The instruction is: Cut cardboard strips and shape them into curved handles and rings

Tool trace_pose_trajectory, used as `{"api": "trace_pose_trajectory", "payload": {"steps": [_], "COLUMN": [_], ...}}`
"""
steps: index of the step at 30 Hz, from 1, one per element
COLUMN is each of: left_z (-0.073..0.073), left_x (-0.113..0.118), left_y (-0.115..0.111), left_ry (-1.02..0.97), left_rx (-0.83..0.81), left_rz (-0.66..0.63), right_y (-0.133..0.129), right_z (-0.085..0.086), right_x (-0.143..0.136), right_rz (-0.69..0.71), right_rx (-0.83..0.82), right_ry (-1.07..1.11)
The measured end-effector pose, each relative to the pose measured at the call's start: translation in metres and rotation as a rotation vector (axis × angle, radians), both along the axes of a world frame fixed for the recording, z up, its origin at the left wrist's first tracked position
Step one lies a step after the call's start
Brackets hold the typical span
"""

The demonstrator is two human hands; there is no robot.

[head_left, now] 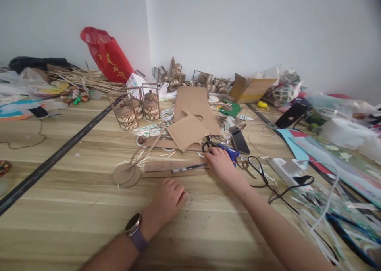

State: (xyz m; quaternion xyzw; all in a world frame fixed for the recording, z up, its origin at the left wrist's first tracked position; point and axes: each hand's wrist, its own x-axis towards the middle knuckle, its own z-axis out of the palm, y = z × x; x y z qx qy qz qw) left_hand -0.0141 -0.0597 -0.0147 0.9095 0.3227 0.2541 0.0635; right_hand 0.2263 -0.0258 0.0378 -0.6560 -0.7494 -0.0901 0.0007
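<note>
My left hand [170,199] rests on the wooden table with its fingers curled in, and nothing shows in it. A watch [133,222] is on that wrist. My right hand [220,163] reaches forward, fingers bent downward at the black handles of a pair of scissors [205,146]. A blue glue gun [228,152] lies just behind that hand. A pen [189,168] ends beside its fingers, lying along a brown cardboard strip [160,166]. Two cardboard discs [120,174] overlap to the left. A folded cardboard piece [187,131] is ahead of the scissors.
Small lidded baskets in frames [126,118] stand back left, near tape rolls [167,114]. A phone [239,140] lies right of the glue gun. Black cable [264,173] runs to a power strip [282,172]. A red bag [105,54] leans at the wall.
</note>
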Motion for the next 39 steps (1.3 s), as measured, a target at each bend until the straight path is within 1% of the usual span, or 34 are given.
{"api": "trace_pose_trajectory", "payload": {"steps": [4,7,12,17,20,25,27,29,33,36,39], "left_z": [-0.004,-0.004,-0.005,-0.005,-0.006,-0.005,-0.003,-0.002,-0.001,-0.001,0.001], "left_x": [-0.001,-0.001,0.001,0.003,0.004,0.004,0.003,0.003,0.004,0.004,0.003], "left_y": [0.002,0.003,0.003,0.002,0.002,0.003,0.003,0.003,0.003,0.004,0.005], "left_ry": [-0.069,-0.078,-0.044,0.004,0.014,0.026,0.037,0.052,0.068,0.076,0.049], "left_rx": [-0.015,-0.018,-0.027,-0.005,-0.003,-0.006,0.007,0.018,0.011,0.003,0.007], "left_rz": [-0.012,-0.031,-0.069,-0.092,-0.096,-0.105,-0.114,-0.128,-0.138,-0.138,-0.125], "right_y": [0.042,0.060,0.067,0.075,0.084,0.100,0.105,0.108,0.109,0.098,0.074], "right_z": [-0.001,-0.005,-0.006,-0.001,0.000,-0.005,-0.003,0.002,0.023,0.038,0.042], "right_x": [-0.025,-0.048,-0.071,-0.087,-0.102,-0.121,-0.122,-0.119,-0.103,-0.088,-0.072], "right_rz": [0.079,0.109,0.110,0.194,0.204,0.162,0.143,0.131,0.127,0.148,0.146], "right_rx": [-0.129,-0.169,-0.168,-0.188,-0.180,-0.214,-0.238,-0.254,-0.242,-0.146,-0.026], "right_ry": [-0.049,-0.069,-0.093,-0.064,-0.017,0.139,0.238,0.363,0.661,0.872,0.998]}}
